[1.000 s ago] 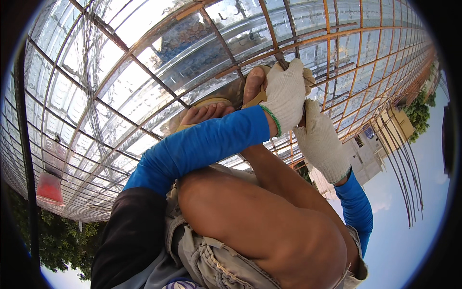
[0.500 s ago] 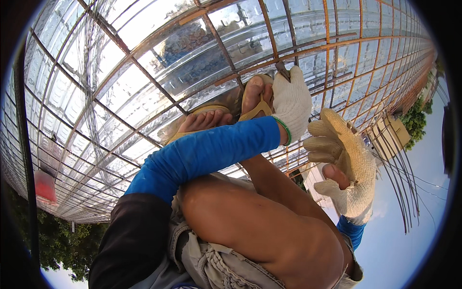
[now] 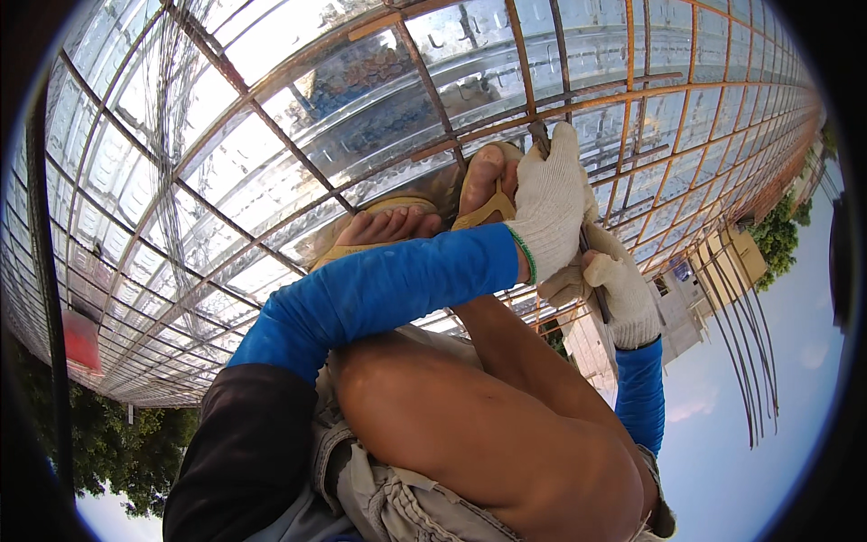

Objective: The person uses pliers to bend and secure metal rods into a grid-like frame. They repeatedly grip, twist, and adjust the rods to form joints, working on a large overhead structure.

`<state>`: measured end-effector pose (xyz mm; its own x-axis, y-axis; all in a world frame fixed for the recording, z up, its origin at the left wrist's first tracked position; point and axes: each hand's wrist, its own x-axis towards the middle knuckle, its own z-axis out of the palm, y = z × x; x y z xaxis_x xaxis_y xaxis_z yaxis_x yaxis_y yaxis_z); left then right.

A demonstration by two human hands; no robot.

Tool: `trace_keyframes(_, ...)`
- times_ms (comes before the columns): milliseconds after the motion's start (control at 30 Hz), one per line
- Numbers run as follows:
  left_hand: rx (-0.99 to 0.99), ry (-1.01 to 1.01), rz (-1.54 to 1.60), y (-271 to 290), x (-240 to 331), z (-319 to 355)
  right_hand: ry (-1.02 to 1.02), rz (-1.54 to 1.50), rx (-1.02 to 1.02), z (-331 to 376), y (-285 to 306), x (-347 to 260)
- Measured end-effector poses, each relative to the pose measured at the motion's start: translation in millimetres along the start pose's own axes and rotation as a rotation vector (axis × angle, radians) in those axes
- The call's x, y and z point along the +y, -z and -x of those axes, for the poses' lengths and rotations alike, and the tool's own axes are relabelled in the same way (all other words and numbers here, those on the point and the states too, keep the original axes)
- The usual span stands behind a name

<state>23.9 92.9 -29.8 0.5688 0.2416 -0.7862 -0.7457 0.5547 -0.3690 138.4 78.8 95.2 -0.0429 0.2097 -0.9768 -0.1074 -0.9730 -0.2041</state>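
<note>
My left hand (image 3: 553,194), in a white knit glove, is closed around a dark metal tool (image 3: 540,135). The tool's narrow head pokes out past my fingers, right by a crossing of the rusty rebar mesh (image 3: 488,126). Just below, my right hand (image 3: 614,282), gloved in off-white, is wrapped round a thin dark rod (image 3: 601,305). The left hand hides the upper end of the rod, so I cannot tell whether it is part of the same tool. My sandalled feet (image 3: 488,181) rest beside the left hand.
Shiny ribbed metal decking (image 3: 361,99) lies under the mesh. A bundle of thin wire (image 3: 167,135) is on the left, near a red object (image 3: 81,343). Upright bent bars (image 3: 745,334) stand at the right, by a yellowish building (image 3: 731,253) and trees.
My right hand, open and off to the right before, has moved left and closed on the thin rod beneath my left hand. The left hand stays near the same crossing, tilted slightly.
</note>
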Motion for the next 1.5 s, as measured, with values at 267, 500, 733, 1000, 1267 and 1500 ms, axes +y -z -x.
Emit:
trace_keyframes(267,0.168,0.035,-0.323,-28,10,17,-0.221,0.488,0.089,11,-3,-16)
trace_keyframes(500,0.215,-0.038,-0.170,2,-10,13,0.353,1.528,0.323,8,-1,6)
trace_keyframes(733,0.150,0.092,-0.219,-3,-11,5,-0.158,0.545,0.058,9,4,-17)
trace_keyframes(1000,0.074,0.120,-0.104,-7,-17,-11,0.448,1.508,0.497,1,15,24)
trace_keyframes(1267,-0.002,0.157,-0.056,-25,5,25,-0.292,0.096,-0.203,7,15,-26)
trace_keyframes(1500,0.068,0.013,-0.019,-34,6,33,-0.084,1.059,0.089,12,8,-29)
